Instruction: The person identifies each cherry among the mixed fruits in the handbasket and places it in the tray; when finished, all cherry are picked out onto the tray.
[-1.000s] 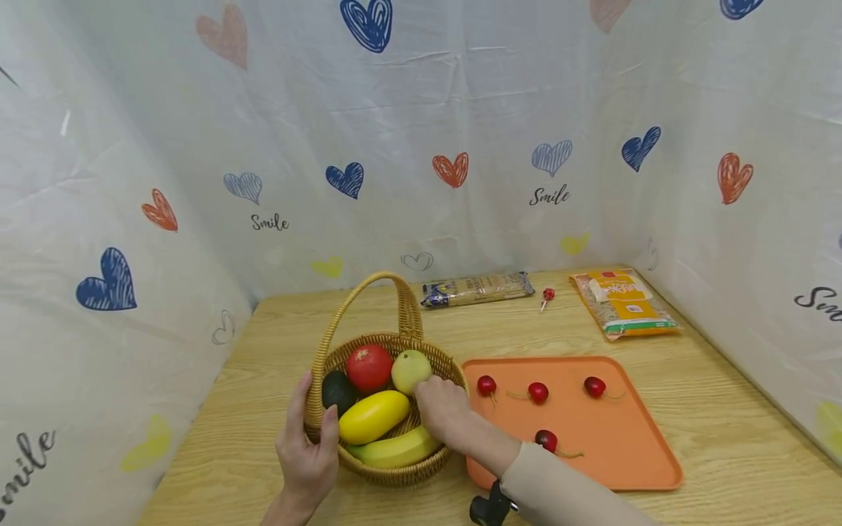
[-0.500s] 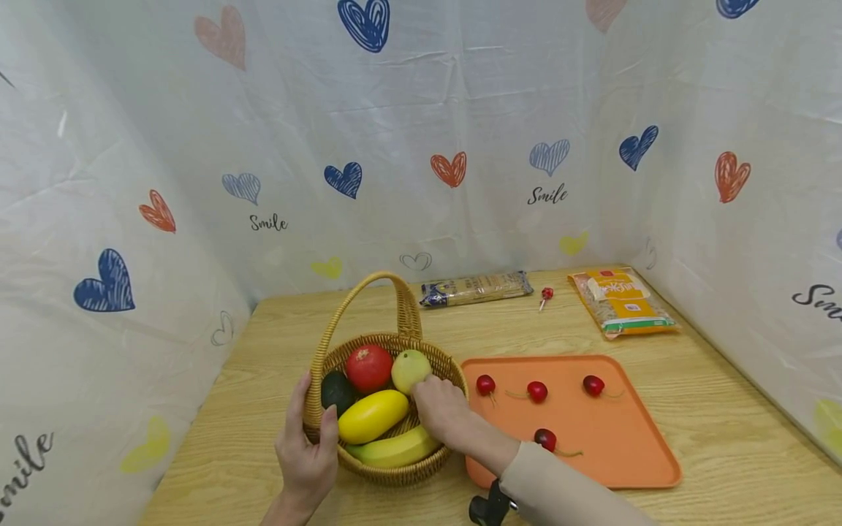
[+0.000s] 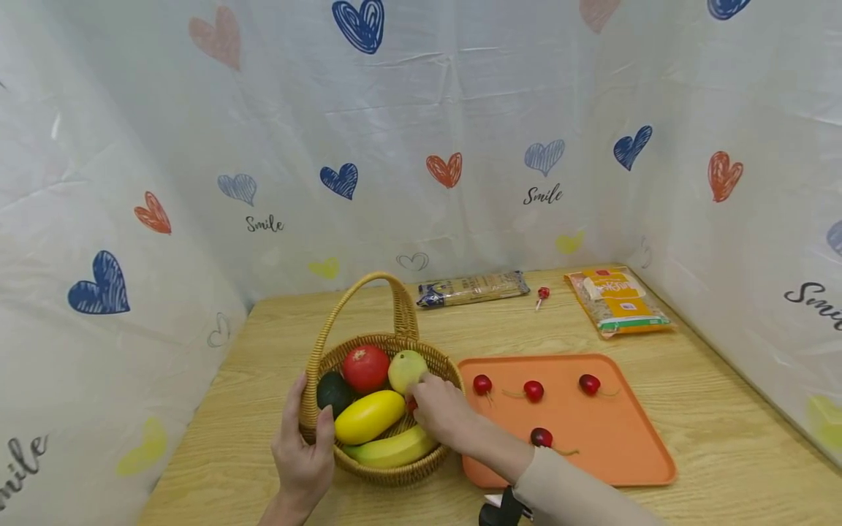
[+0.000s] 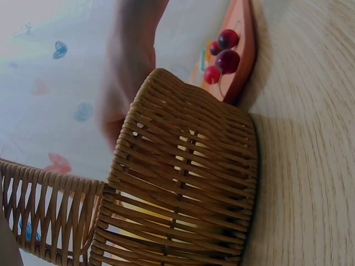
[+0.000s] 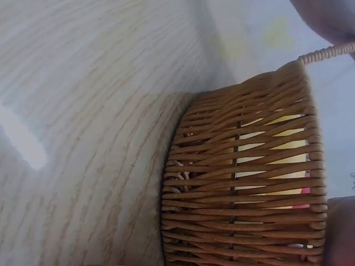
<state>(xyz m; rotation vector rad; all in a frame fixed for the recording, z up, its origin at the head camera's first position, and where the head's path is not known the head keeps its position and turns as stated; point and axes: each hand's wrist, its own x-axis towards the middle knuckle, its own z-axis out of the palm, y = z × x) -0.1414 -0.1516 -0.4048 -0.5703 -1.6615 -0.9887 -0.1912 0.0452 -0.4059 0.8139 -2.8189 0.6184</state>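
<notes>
A wicker basket point(image 3: 401, 478) with a tall handle stands on the table, holding a pomegranate point(image 3: 365, 369), a dark green avocado point(image 3: 335, 394), a yellow mango point(image 3: 370, 417), a pale green round fruit point(image 3: 407, 371) and a banana point(image 3: 392, 447). My left hand point(image 3: 302, 446) grips its left side by the handle's foot, thumb over the rim. Inside, at the right, my right hand point(image 3: 445, 410) reaches down with curled fingers. A small red cherry point(image 3: 412, 406) shows at its fingertips, mostly hidden by the hand. The left wrist view shows the basket's woven side point(image 4: 183, 160) close up.
Right of the basket lies an orange tray point(image 3: 618, 467) bearing several cherries point(image 3: 533, 391) with stems. Along the back are a long noodle packet point(image 3: 473, 289), a red lollipop point(image 3: 542, 294) and an orange-and-clear food bag point(image 3: 618, 299). A heart-printed curtain point(image 3: 395, 109) surrounds the table.
The right hand has shifted slightly within the basket, and a red cherry now shows at its fingertips. The left hand keeps its grip. The whole view has drifted a little to the left.
</notes>
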